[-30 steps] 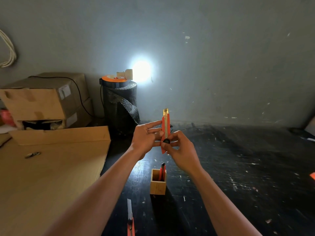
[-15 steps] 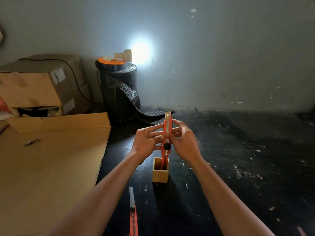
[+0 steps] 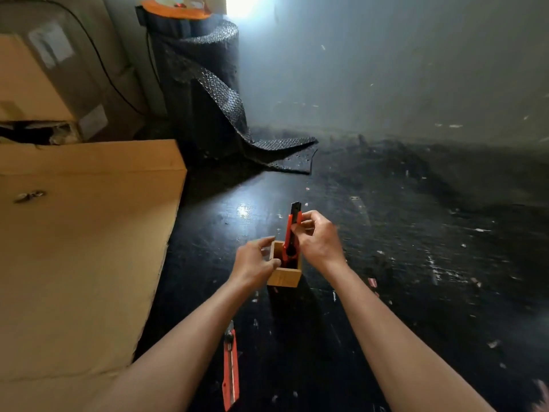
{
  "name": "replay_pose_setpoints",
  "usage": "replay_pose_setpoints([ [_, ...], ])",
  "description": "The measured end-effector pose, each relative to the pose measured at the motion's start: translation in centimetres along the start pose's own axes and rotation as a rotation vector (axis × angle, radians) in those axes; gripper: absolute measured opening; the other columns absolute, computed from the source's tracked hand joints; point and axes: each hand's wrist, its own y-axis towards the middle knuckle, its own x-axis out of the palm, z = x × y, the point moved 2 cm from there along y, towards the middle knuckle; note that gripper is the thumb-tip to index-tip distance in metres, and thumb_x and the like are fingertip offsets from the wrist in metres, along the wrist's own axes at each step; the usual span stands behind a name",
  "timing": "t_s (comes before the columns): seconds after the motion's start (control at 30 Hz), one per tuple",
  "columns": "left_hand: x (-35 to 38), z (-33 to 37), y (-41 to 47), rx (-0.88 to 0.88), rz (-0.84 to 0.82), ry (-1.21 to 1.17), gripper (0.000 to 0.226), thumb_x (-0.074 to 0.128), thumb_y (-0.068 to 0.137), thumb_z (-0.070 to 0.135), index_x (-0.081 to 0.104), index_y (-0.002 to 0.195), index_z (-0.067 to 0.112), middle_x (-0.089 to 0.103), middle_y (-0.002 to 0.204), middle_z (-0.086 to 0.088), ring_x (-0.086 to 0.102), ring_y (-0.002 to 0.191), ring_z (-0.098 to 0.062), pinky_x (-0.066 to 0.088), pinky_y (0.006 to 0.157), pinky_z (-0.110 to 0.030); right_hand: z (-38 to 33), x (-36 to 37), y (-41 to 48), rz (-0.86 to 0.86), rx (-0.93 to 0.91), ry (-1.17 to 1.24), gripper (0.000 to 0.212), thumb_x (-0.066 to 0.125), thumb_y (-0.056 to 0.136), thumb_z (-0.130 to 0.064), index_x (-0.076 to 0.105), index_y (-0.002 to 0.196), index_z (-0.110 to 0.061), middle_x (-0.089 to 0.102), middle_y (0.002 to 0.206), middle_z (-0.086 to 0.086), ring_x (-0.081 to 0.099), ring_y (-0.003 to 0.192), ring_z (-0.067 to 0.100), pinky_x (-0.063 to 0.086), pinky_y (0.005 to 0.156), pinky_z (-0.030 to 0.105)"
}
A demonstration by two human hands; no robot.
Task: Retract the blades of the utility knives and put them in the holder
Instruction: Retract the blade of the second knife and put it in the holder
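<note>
A pale grey wall, flecked and scuffed, rises behind a black tabletop [image 3: 416, 263] that is glossy, scratched and littered with small pale scraps. A glare of white light sits at the wall's top edge. At the table's far left stands a roll of black bubble wrap [image 3: 205, 84], its dimpled sheet trailing loose across the surface. Flat brown cardboard [image 3: 83, 248] covers the left side, with taped cardboard boxes [image 3: 44, 78] stacked behind it.

Near the middle of the tabletop stands the holder [image 3: 284, 276], a small square box of pale wood, open on top. My left hand [image 3: 255, 264] curls around its left wall, thumb on the near rim, gripping it. My right hand [image 3: 318, 239] pinches a red plastic utility knife [image 3: 292, 230] by its upper body, upright, its lower end down inside the holder and its dark tip pointing up. I cannot tell how far the blade is drawn in. A second red knife [image 3: 231, 367] lies flat near the front edge, between my forearms, its metal blade showing at the far end.
</note>
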Motion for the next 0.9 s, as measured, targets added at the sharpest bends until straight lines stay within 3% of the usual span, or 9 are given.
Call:
replay_pose_setpoints([
  [0.1, 1.1, -1.6, 0.5, -0.044, 0.001, 0.012, 0.065, 0.084, 0.081, 0.009, 0.059, 0.14, 0.015, 0.067, 0.134, -0.006, 0.064, 0.122, -0.021, 0.054, 0.102, -0.043, 1.9, 1.8, 0.9, -0.035, 0.035, -0.053, 0.007, 0.067, 0.096, -0.022, 0.064, 0.1, -0.017, 0.071, 0.091, -0.002, 0.07, 0.081, 0.012, 0.059, 0.066, 0.027],
  [0.17, 1.7, -2.5, 0.8, -0.055, 0.004, 0.026, 0.063, 0.084, 0.081, 0.012, 0.059, 0.14, 0.016, 0.068, 0.132, -0.003, 0.064, 0.118, -0.018, 0.053, 0.1, -0.036, 2.8, 2.8, 1.3, -0.05, 0.051, -0.092, 0.005, 0.067, 0.095, -0.021, 0.064, 0.097, -0.019, 0.072, 0.091, -0.002, 0.07, 0.082, 0.015, 0.059, 0.069, 0.032],
  [0.47, 2.6, -4.1, 1.4, -0.108, 0.03, -0.044, 0.056, 0.079, 0.084, 0.009, 0.064, 0.137, 0.02, 0.074, 0.124, -0.001, 0.067, 0.108, -0.01, 0.05, 0.089, -0.021, 2.8, 5.0, 1.9, -0.019, 0.037, -0.224, 0.006, 0.063, 0.095, -0.021, 0.064, 0.099, -0.016, 0.072, 0.09, 0.003, 0.067, 0.077, 0.02, 0.058, 0.067, 0.037],
  [0.67, 2.7, -4.2, 1.3, -0.132, 0.049, -0.101, 0.052, 0.079, 0.083, 0.008, 0.067, 0.132, 0.02, 0.075, 0.12, -0.002, 0.066, 0.099, -0.007, 0.052, 0.084, -0.019, 2.9, 5.3, 2.0, -0.012, 0.049, -0.277, 0.009, 0.06, 0.097, -0.021, 0.066, 0.1, -0.015, 0.075, 0.091, 0.006, 0.068, 0.077, 0.023, 0.057, 0.066, 0.035],
  [0.9, 2.4, -4.2, 0.9, -0.118, 0.073, -0.086, 0.047, 0.077, 0.085, 0.007, 0.069, 0.13, 0.015, 0.075, 0.121, -0.003, 0.066, 0.104, -0.008, 0.048, 0.087, -0.019, 2.6, 4.6, 1.2, 0.018, 0.008, -0.312, 0.02, 0.062, 0.097, -0.018, 0.066, 0.115, -0.012, 0.075, 0.108, 0.009, 0.071, 0.097, 0.026, 0.06, 0.076, 0.036],
])
